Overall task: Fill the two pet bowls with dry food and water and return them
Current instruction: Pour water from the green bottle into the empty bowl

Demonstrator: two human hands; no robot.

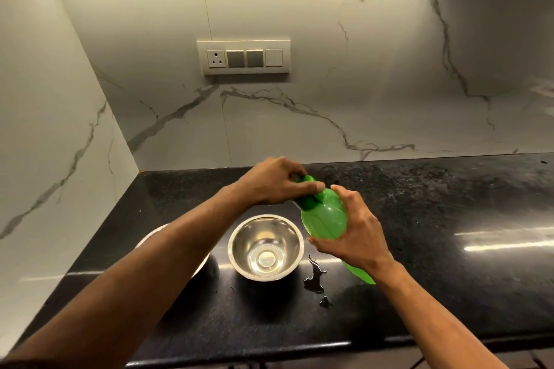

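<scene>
A green plastic bottle (325, 220) is held tilted above the black counter (434, 219), its cap end pointing up and left. My right hand (353, 237) grips the bottle's body. My left hand (274, 181) curls round the green cap (308, 199) at its neck. Just below the bottle stands a steel bowl (266, 247) holding clear water. A second steel bowl (150, 235) sits to its left, mostly hidden under my left forearm; its contents cannot be seen.
A small water spill (314, 277) lies on the counter right of the steel bowl. Marble walls close off the back and left. A switch panel (243, 57) is on the back wall. The counter's front edge runs along the bottom.
</scene>
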